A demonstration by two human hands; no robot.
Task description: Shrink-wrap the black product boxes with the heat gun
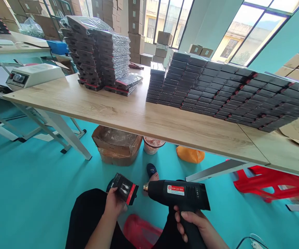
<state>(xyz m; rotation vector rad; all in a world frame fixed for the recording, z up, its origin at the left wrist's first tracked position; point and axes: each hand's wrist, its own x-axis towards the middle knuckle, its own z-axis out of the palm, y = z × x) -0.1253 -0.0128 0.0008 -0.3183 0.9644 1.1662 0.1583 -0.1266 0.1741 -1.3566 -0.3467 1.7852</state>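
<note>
1. L hand (113,204): closed on flat black cardboard box w/ red stripe (124,188), thumb on top. Box held in air over floor, below near edge of pale wood-grain desk (108,107).
2. R hand (193,221): fingers wrapped round handle of black pistol-shaped plastic heat gun (177,193). On/off: can't tell.
3. Key relation: box just L of metal nozzle (146,187), small gap, no contact. Gun barrel runs L–R, nozzle twd box's red-striped end; box long axis slants down to R. L hand nearer box.
4. Counts: 1 held box, 1 gun, 2 hands. Desk, L half, back from near edge: 2 main piles of clear-film-wrapped black boxes (84,52). R half: 1 big block of stacked black boxes (229,91); indiv. boxes too many to count.
5. Under near edge: 1 open brown cardboard carton (118,160), 1 round pale wastebasket (151,150), 1 orange bag (190,154).
</note>
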